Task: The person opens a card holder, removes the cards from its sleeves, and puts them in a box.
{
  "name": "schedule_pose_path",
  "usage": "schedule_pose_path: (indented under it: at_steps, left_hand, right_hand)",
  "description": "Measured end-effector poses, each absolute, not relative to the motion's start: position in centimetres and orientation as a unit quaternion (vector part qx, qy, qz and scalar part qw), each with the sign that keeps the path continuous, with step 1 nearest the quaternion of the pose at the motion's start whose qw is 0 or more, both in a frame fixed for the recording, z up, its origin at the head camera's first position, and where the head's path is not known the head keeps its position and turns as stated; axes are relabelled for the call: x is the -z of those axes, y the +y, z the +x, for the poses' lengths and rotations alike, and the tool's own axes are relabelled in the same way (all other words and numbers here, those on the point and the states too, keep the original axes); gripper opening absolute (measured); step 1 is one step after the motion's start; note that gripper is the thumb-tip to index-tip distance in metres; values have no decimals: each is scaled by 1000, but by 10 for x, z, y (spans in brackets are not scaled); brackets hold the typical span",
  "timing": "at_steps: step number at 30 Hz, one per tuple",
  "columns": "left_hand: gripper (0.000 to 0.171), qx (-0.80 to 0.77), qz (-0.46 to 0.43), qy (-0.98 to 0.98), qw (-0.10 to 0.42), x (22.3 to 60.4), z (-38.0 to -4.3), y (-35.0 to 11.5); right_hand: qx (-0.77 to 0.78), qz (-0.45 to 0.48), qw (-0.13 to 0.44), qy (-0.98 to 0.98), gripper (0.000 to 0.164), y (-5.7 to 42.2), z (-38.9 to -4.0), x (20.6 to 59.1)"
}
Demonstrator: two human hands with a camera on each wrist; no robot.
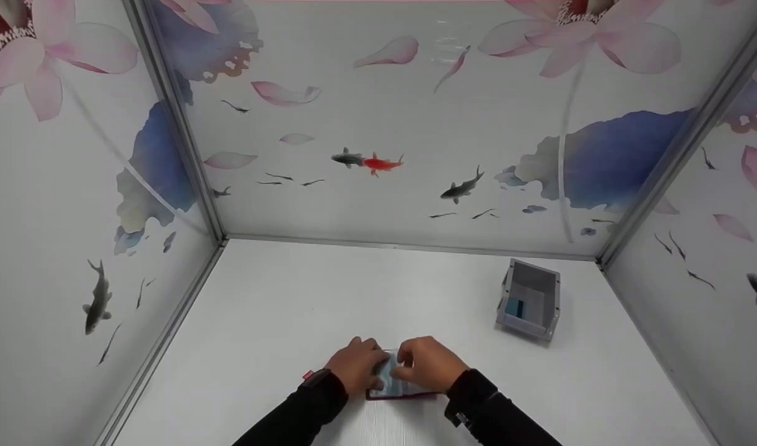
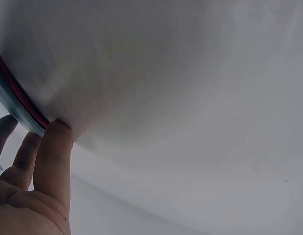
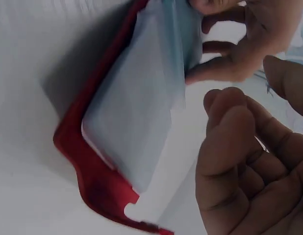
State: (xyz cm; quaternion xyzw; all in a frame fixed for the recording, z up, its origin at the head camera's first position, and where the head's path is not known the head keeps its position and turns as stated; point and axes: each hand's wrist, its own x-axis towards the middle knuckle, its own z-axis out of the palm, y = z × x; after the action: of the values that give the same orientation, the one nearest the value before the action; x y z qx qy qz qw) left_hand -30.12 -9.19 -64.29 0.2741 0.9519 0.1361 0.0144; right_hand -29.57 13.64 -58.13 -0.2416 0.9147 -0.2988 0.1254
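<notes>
A card holder [image 1: 391,383] with a red cover and clear plastic sleeves lies spread open on the white table, close in front of the person. The left hand [image 1: 357,367] grips its left side; in the right wrist view its thumb lies on the sleeves [image 3: 129,107] and its fingers reach the edge. Over the right part of the holder is the right hand [image 1: 435,365], fingers loosely bent. The right wrist view shows a gap between its thumb and fingers [image 3: 230,147], with nothing held. The red cover [image 3: 100,178] bends away beneath the sleeves.
A grey plastic box [image 1: 527,328] stands at the back right of the table [image 1: 329,291], with a small blue item [image 1: 515,307] inside. Printed panels [image 1: 391,204] with fish and lotus flowers enclose the table at the back and both sides.
</notes>
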Motion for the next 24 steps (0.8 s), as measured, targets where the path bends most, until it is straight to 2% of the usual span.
schedule_pose_path:
  at_steps: [6, 15, 24]
  left_hand:
    - [50, -147, 290, 945, 28, 639, -303, -97]
    - [51, -154, 295, 941, 65, 621, -301, -107]
    - [69, -192, 256, 945, 73, 624, -299, -113]
  right_hand:
    - [272, -247, 133, 921, 33, 122, -287, 594]
    - [258, -258, 115, 924, 39, 110, -286, 604]
    - [219, -225, 84, 946, 47, 101, -285, 616]
